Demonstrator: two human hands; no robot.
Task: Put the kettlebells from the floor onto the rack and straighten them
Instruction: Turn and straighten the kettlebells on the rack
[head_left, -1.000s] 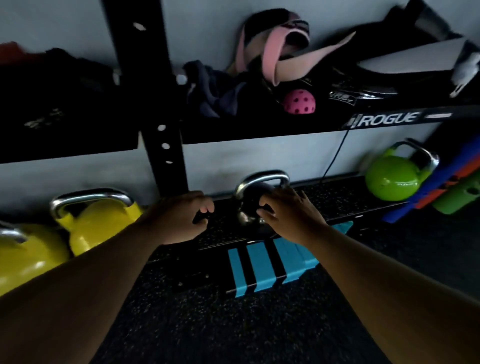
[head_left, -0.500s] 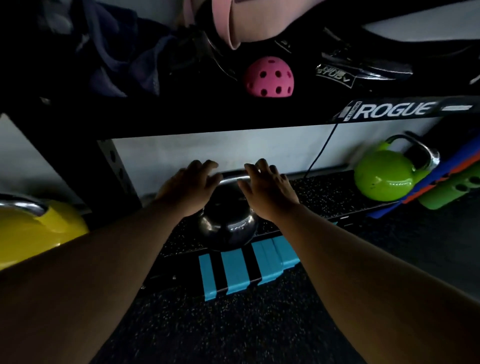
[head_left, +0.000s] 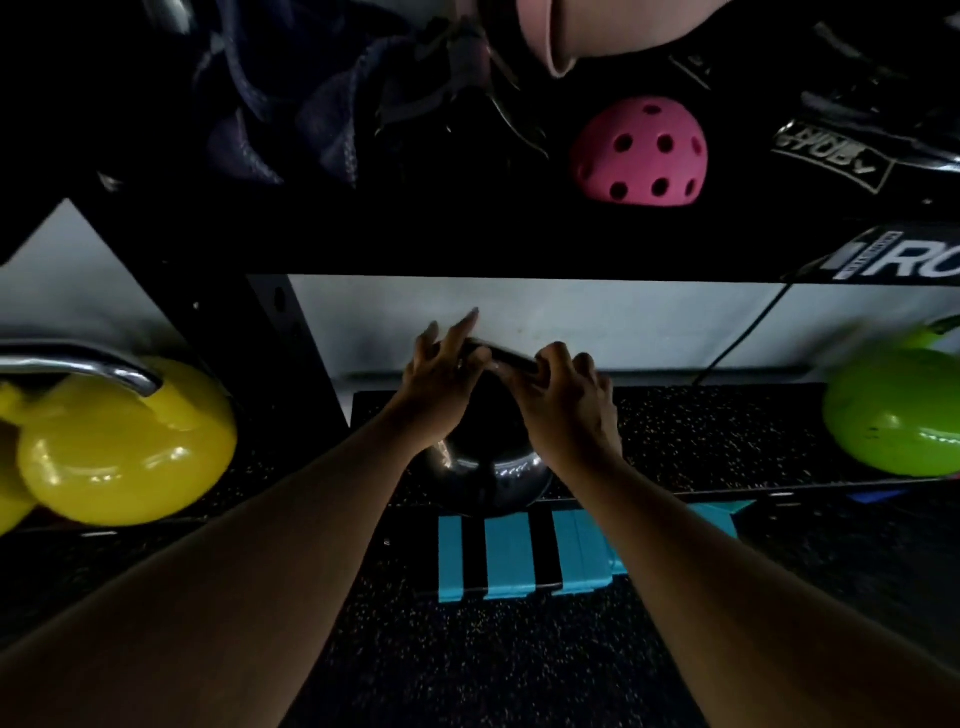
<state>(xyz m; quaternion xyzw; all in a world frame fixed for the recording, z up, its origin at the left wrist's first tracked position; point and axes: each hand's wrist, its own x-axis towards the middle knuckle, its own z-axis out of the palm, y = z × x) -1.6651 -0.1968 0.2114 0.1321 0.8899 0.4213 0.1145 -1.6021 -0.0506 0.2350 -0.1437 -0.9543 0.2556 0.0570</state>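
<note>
A black kettlebell (head_left: 488, 467) stands on the rack's lower shelf (head_left: 701, 431), straight in front of me. My left hand (head_left: 441, 374) rests on the left end of its steel handle with the fingers partly spread. My right hand (head_left: 566, 395) grips the right end of the handle. A yellow kettlebell (head_left: 124, 441) with a steel handle sits on the shelf to the left, past the black upright. A green kettlebell (head_left: 893, 415) sits on the same shelf at the far right, blurred.
The upper shelf (head_left: 519, 249) hangs low overhead, holding a pink perforated ball (head_left: 641, 153), dark cloths and straps. A blue-and-black striped block (head_left: 524, 556) lies on the speckled floor (head_left: 467, 665) before the rack. A black cable (head_left: 748, 332) runs down the wall.
The view has moved closer and lower toward the shelf. Both hands stay on the black kettlebell's handle; the handle now looks tilted and my left fingers have spread.
</note>
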